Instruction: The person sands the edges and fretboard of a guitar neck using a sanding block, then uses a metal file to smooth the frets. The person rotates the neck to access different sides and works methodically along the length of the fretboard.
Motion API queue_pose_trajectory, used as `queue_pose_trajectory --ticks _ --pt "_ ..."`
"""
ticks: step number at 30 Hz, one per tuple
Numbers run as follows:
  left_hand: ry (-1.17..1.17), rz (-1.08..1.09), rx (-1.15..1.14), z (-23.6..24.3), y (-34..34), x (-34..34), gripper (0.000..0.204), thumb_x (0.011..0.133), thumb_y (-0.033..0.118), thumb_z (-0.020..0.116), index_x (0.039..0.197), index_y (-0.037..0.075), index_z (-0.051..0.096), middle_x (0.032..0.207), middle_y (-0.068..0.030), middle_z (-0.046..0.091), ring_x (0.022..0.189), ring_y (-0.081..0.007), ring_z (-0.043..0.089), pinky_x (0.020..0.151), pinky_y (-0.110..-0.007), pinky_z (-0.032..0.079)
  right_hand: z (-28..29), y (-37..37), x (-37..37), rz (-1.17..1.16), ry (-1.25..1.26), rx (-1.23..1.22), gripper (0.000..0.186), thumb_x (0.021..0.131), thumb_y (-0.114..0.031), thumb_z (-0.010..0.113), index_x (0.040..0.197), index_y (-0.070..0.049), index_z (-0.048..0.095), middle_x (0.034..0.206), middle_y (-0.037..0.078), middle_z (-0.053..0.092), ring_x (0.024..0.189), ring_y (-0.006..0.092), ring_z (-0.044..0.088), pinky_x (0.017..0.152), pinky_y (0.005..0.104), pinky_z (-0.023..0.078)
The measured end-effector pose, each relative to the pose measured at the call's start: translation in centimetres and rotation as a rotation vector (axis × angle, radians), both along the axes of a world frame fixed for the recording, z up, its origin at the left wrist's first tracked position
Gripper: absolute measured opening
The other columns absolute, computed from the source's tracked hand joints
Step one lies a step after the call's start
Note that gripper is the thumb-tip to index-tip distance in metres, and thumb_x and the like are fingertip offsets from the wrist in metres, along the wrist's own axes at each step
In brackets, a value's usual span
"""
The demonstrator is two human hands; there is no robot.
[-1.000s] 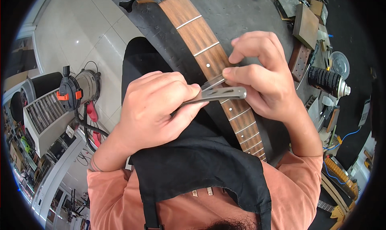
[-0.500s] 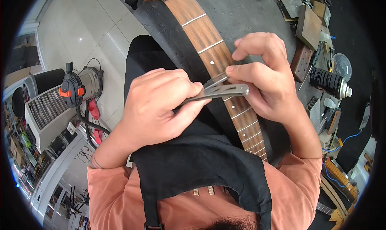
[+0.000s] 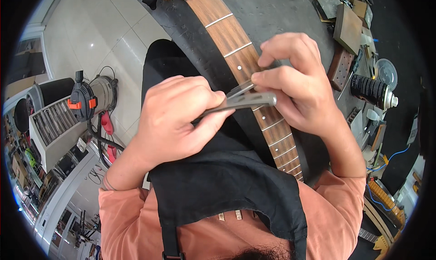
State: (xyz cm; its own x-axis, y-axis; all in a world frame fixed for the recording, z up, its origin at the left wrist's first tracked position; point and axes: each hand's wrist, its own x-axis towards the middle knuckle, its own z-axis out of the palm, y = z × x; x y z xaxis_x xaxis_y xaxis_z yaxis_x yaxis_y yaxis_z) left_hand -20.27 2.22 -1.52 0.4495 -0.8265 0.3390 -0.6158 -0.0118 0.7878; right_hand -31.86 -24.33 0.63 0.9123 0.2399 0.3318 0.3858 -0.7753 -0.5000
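A guitar neck with a striped brown fretboard point(image 3: 228, 32), silvery frets and pale dots slants under my hands. My left hand point(image 3: 177, 117) is closed on a metal feeler gauge point(image 3: 254, 99), thumb below and fingers above. The gauge's slotted, round-ended case points right, over the fretboard. From it a thin blade point(image 3: 239, 89) fans out, and the thumb and forefinger of my right hand point(image 3: 295, 85) pinch its far end. My right hand's other fingers are curled. Both hands hover over the neck's middle, covering part of it; whether the blade touches a fret I cannot tell.
The neck lies along a dark grey workbench point(image 3: 272, 19). Along its right side are a sanding block point(image 3: 348, 30), a black spray can point(image 3: 370, 92) and a clear round lid point(image 3: 386, 74). A vacuum cleaner point(image 3: 93, 96) stands on the tiled floor point(image 3: 106, 33) at left.
Both hands have shifted slightly left with the feeler gauge. My right hand's curled fingers have moved a little closer to its pinch. The guitar neck stays in place.
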Motion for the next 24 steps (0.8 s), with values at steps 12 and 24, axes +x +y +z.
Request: queue_pose_trajectory --ticks 12,24 --pt "0.069 0.2 -0.123 -0.7 0.1 2.5 0.014 0.1 -0.008 0.086 0.103 -0.003 0.075 0.091 -0.0039 0.073 0.076 -0.0097 0.059 0.07 -0.028 0.043 0.9 0.2 3.3 -0.206 -0.019 0.038 0.011 0.104 -0.01 0.083 0.11 -0.005 0.075 0.119 0.005 0.072 0.108 0.0235 0.069 0.097 0.0409 0.052" --pt "0.368 0.366 -0.361 -1.6 2.0 4.0 0.007 0.113 0.001 0.075 0.116 -0.004 0.072 0.093 -0.0047 0.071 0.071 -0.0063 0.057 0.064 -0.023 0.044 1.5 1.1 -4.8 -0.374 1.001 0.609 0.046 0.118 -0.036 0.073 0.094 0.001 0.06 0.075 0.005 0.047 0.075 0.014 0.045 0.069 0.041 0.045"
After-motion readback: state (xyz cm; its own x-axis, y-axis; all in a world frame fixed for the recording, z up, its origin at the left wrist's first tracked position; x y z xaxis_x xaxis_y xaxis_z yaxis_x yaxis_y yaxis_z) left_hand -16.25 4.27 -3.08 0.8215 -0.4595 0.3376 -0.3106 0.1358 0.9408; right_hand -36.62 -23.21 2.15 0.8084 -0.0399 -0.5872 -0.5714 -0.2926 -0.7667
